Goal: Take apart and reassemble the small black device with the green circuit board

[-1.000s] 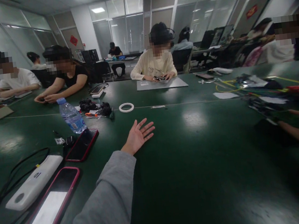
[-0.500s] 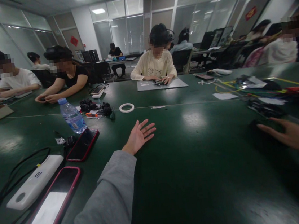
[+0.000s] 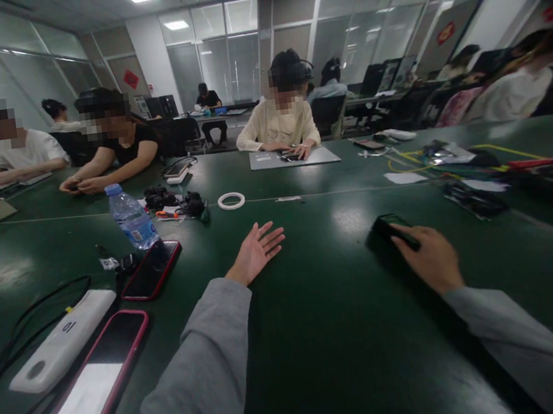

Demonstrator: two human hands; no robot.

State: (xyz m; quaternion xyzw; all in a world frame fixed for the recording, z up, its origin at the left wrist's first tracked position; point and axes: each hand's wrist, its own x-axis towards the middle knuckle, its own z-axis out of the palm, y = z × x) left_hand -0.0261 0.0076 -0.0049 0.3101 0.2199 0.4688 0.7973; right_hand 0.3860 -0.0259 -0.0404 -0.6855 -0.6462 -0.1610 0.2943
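My left hand (image 3: 255,253) lies palm up on the dark green table (image 3: 322,335), fingers spread, holding nothing. A red-cased phone (image 3: 150,269) lies to its left. My right hand (image 3: 426,257) rests on the table further right, its fingers curled over a small dark flat object (image 3: 384,226) and touching it. Both arms wear grey sleeves.
A water bottle (image 3: 131,218), a white power bank (image 3: 61,341), a pink-cased phone (image 3: 99,380) and black cables (image 3: 18,319) lie at the left. A tape ring (image 3: 231,201) and small black parts (image 3: 175,202) sit beyond. Wires and packets (image 3: 469,176) clutter the right. Several people sit opposite.
My right hand has swept in from the far right toward the middle, drawing the dark object along the table with it. My left hand has stayed in place.
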